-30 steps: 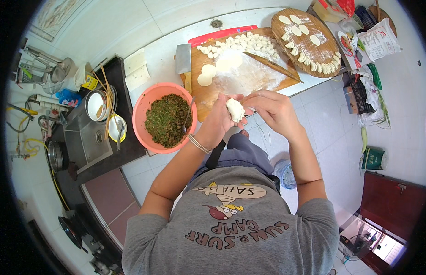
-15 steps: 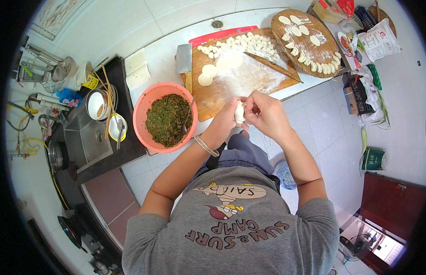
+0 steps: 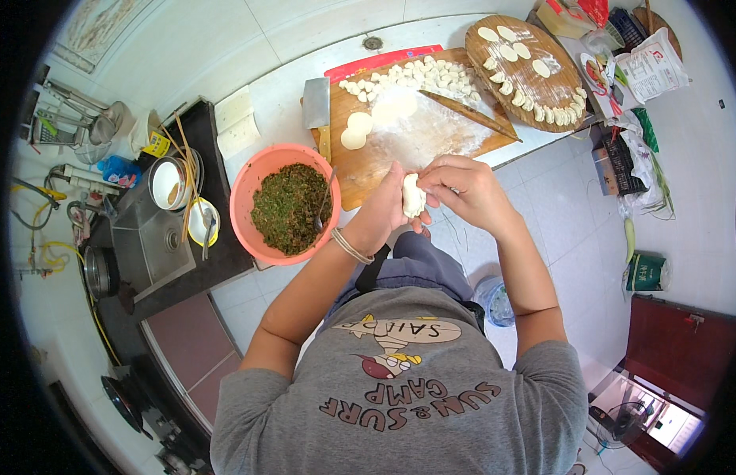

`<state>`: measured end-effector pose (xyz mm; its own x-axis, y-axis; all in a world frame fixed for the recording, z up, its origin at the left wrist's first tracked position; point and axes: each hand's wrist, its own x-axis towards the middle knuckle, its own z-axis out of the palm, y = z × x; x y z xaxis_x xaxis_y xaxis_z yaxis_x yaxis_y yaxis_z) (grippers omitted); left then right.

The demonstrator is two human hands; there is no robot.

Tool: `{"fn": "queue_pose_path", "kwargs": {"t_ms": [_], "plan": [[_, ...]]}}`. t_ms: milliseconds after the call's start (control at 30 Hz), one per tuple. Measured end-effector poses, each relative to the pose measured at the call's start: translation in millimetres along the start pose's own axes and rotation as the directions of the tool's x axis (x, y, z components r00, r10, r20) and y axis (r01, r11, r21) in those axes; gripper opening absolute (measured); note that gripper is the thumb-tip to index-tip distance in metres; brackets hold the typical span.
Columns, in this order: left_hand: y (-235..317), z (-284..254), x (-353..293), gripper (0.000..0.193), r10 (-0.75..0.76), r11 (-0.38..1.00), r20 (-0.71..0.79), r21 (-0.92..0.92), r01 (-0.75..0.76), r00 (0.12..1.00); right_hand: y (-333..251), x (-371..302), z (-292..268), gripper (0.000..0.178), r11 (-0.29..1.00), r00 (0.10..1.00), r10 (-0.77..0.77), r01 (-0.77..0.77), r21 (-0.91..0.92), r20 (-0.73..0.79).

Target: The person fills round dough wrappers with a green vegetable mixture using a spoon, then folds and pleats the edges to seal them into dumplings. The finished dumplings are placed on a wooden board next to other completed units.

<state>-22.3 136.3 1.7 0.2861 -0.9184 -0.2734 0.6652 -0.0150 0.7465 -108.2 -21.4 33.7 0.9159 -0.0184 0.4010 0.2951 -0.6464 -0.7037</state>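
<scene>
A white dumpling (image 3: 413, 196) is held in front of me, just off the near edge of the floury cutting board (image 3: 368, 176). My left hand (image 3: 384, 204) is closed round its left side. The fingers of my right hand (image 3: 465, 192) pinch its upper right edge. To the left stands a pink bowl (image 3: 240, 212) of chopped green filling (image 3: 289, 207) with a spoon (image 3: 324, 207) in it. Round wrappers (image 3: 354, 138), many small dough pieces (image 3: 431, 73) and a tapered rolling pin (image 3: 471, 115) lie on the board.
A cleaver (image 3: 317, 107) lies at the board's left side. At the back right, a round wooden board (image 3: 534, 85) carries shaped dumplings (image 3: 544, 115) and flat wrappers (image 3: 508, 53). Further left are a sink (image 3: 150, 245), stacked bowls and chopsticks (image 3: 186, 158). A water-filled plastic container (image 3: 495, 302) stands on the floor.
The dumpling has turned more upright and shows more of its side. My right hand has shifted slightly right, its fingers now reaching along the dumpling's edge.
</scene>
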Motion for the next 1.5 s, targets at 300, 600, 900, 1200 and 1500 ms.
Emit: {"fn": "queue_pose_path", "kwargs": {"t_ms": [300,600,900,1200,1500], "plan": [[-14.7,-8.6,9.2,0.062,-0.025,0.974,-0.03,0.223,0.031,0.999,-11.1,-6.5,11.3,0.016,0.964,0.97,0.244,-0.243,-0.107,-0.004],[4.3,7.6,2.3,0.069,-0.073,0.996,0.018,0.053,0.072,0.997,0.5,-2.7,-8.1,0.011,0.993,0.994,-0.104,0.105,-0.055,0.016],[-1.5,-1.3,4.0,0.073,-0.138,0.977,0.053,0.174,0.127,0.989,-11.0,-10.7,4.3,0.01,0.944,0.994,-0.065,0.088,-0.319,0.084],[4.3,-8.2,-0.4,0.077,-0.283,0.958,0.171,0.1,0.269,0.944,-11.9,-16.9,-0.7,0.018,0.966,0.997,-0.08,0.082,-0.244,0.017],[3.5,7.8,38.4,0.077,-0.33,0.941,0.174,0.135,0.309,0.928,13.5,-21.4,-27.7,0.018,0.924,0.991,-0.095,0.124,-0.36,0.098]]}}
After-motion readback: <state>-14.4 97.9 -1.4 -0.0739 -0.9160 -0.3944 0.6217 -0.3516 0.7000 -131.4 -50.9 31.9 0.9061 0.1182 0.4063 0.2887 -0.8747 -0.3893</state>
